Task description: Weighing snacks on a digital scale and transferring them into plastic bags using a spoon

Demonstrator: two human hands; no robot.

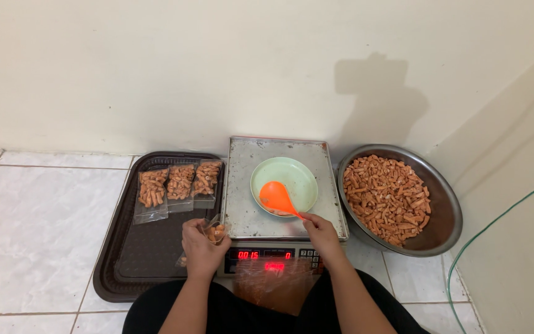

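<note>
My left hand [200, 247] grips a small clear bag [215, 231] partly filled with orange snack sticks, at the left edge of the digital scale [248, 210]. My right hand [320, 232] holds the handle of an orange plastic spoon [275, 197]. The spoon's bowl rests inside a pale green bowl [298, 174] that stands on the scale's steel platform. The scale's red display [248, 254] is lit between my hands.
A dark brown tray [125, 266] on the left carries three filled clear bags [179, 183] in a row. A large metal basin [445, 210] of orange snack sticks sits at the right. A stack of clear bags [272, 284] lies on my lap. A green cable [495, 216] runs along the right wall.
</note>
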